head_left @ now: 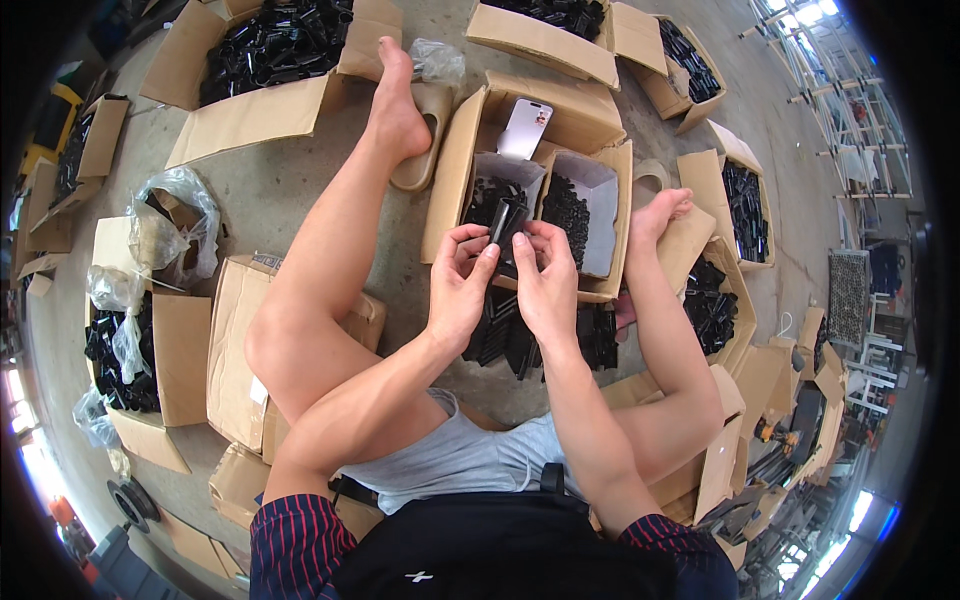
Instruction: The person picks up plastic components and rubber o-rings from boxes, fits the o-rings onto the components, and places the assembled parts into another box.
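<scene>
Both my hands meet over a cardboard box (455, 175) between my legs, around a short black plastic tube-like part (508, 220). My left hand (462, 285) grips its left side, with thumb and fingers closed. From the other side my right hand (547, 285) holds the same part, thumb pressed against it. Inside the box are two grey trays (600, 215); small black pieces (565, 205) lie in the right one and more small black pieces (490, 192) in the left. A white phone (525, 128) leans at the box's far side.
Long black parts (490, 335) lie on the floor just below the box. Open cartons surround me, such as a large one of black parts (275, 50) at far left and another (745, 205) at right. A closed carton (235, 350) stands beside my left leg.
</scene>
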### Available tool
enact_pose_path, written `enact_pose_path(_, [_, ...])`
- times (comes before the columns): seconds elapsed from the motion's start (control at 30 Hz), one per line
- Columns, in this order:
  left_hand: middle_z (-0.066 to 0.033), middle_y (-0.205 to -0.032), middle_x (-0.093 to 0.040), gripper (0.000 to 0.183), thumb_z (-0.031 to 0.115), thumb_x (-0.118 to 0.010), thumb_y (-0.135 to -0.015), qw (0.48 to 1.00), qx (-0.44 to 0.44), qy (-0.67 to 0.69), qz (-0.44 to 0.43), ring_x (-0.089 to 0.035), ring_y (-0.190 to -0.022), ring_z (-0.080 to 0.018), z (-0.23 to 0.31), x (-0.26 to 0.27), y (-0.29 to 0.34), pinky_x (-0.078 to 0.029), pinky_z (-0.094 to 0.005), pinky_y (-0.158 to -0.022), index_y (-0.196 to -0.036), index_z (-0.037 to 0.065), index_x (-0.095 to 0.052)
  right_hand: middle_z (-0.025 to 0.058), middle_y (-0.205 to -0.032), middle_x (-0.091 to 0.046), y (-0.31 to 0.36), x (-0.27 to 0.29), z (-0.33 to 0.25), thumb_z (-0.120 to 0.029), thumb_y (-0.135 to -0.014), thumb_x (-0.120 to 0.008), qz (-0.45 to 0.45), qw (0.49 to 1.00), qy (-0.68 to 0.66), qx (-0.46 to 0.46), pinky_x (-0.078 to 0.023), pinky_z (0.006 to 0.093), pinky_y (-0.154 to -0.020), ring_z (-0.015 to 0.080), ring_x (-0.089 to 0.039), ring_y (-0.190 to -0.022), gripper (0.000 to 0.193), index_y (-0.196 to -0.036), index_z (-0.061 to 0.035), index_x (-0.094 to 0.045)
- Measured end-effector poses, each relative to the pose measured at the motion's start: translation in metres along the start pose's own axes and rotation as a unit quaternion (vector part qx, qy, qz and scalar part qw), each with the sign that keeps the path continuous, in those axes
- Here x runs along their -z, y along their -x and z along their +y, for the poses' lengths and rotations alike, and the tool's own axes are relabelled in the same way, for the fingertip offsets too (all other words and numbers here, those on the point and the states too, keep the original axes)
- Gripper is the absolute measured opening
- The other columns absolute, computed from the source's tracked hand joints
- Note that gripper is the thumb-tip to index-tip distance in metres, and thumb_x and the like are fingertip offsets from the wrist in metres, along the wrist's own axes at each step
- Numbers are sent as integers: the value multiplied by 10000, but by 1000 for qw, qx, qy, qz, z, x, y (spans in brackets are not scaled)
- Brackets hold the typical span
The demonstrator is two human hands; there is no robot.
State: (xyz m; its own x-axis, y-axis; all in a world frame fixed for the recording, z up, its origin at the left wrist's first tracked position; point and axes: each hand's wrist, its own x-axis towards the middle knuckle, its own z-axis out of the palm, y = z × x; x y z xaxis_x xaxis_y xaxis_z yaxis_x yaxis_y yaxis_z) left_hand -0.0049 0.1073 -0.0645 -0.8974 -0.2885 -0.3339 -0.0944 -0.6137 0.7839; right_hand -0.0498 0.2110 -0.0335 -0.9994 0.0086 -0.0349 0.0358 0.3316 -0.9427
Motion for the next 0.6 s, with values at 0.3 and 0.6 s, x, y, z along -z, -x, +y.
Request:
enact_pose_path(0.3, [-51, -1058, -670, 261, 72, -634, -1001, 1000, 20, 0, -7, -584, -903, -88, 4, 1, 3, -491, -252, -789, -1241, 51, -534, 120, -977, -719, 1, 11, -6, -167, -959, -690, -70, 987, 125, -66, -535, 319, -804, 171, -674, -860, 239, -1071, 40, -646])
enact_pose_path(0.6, [-56, -1066, -667, 259, 75, -625, -1005, 1000, -2, -17, -21, -594, -933, -93, 1, 2, 1, -501, -256, -810, -1243, 55, -527, 124, -955, -702, 3, 10, 2, -198, -970, -676, -48, 997, 46, -34, -526, 313, -789, 169, -661, -836, 244, -1050, 31, -648])
